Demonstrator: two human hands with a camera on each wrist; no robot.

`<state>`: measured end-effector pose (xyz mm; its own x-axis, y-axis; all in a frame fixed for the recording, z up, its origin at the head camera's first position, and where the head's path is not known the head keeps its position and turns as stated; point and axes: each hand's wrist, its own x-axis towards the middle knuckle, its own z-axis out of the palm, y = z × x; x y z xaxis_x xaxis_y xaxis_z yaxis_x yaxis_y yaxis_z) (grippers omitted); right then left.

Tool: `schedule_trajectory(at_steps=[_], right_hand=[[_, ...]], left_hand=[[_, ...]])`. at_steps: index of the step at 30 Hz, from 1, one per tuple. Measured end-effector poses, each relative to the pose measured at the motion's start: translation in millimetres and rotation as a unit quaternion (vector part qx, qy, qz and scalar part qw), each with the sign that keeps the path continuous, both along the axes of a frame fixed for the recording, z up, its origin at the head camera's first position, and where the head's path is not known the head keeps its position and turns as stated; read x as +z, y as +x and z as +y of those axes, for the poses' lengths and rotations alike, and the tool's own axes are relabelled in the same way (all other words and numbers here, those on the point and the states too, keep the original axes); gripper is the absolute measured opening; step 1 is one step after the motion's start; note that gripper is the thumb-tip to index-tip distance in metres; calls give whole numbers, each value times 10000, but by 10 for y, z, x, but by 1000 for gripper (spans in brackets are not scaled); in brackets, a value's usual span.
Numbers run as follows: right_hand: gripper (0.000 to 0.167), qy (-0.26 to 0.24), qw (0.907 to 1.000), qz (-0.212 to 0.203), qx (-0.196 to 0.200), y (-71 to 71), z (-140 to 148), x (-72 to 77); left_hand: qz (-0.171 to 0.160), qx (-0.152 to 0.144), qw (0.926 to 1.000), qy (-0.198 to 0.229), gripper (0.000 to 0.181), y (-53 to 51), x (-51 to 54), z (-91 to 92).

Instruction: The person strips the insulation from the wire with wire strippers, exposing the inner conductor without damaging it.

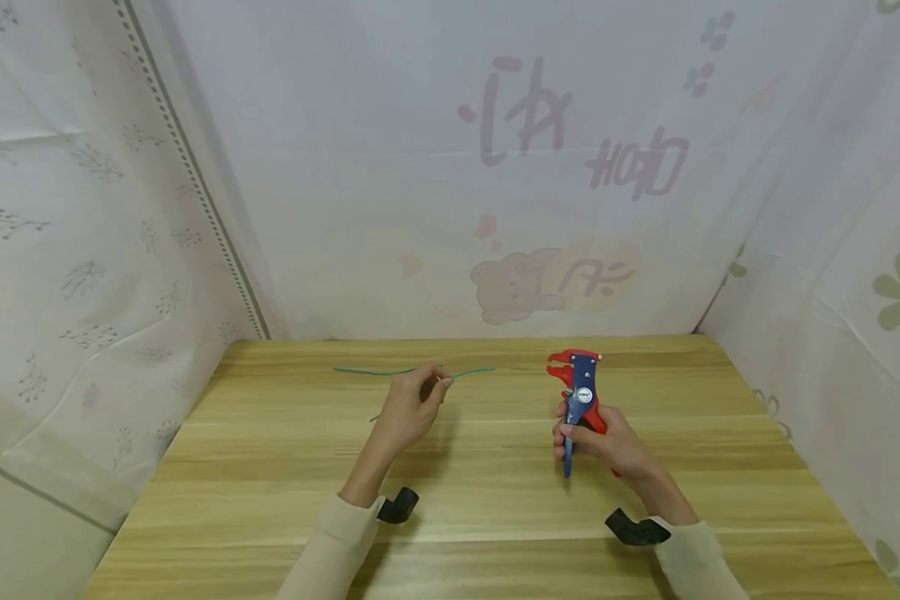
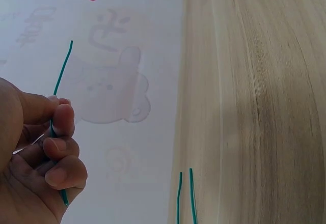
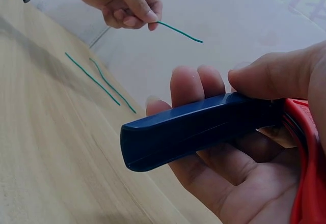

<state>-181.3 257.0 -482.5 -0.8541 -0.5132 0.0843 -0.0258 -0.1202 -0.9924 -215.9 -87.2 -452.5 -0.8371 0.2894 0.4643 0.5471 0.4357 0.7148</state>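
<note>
A short green wire (image 2: pixel 63 68) is pinched between the thumb and fingers of my left hand (image 1: pixel 412 408), above the table. One end sticks out past the fingertips toward the right; the other end shows below the curled fingers in the left wrist view. My right hand (image 1: pixel 607 442) holds a red and blue wire stripper (image 1: pixel 583 387) by its handles, its red jaws parted and facing left. In the right wrist view, fingers wrap the blue handle (image 3: pixel 198 130). A gap separates the stripper from the held wire. Two more green wires, one straight (image 3: pixel 93 78) and one bent (image 3: pixel 110 84), lie on the table.
The wooden table (image 1: pixel 480 533) reaches back to a pale printed cloth (image 1: pixel 390 183). More cloth hangs at the left (image 1: pixel 105 250) and right sides. A black wrist mount (image 1: pixel 399 506) sits at the left cuff, and another black mount (image 1: pixel 636 530) at the right cuff.
</note>
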Motion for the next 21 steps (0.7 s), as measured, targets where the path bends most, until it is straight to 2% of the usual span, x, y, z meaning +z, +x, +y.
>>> schedule_trajectory(at_steps=[6, 13, 21], right_hand=[[23, 3, 9999, 48, 138, 14, -42, -12], [23, 5, 9999, 3, 115, 28, -71, -8], [23, -83, 9998, 14, 198, 25, -94, 4]], left_hand=[[154, -95, 9998, -75, 10, 9, -1, 36], [49, -178, 9998, -50, 9, 38, 22, 69], [111, -306, 9995, 53, 9, 29, -2, 86]])
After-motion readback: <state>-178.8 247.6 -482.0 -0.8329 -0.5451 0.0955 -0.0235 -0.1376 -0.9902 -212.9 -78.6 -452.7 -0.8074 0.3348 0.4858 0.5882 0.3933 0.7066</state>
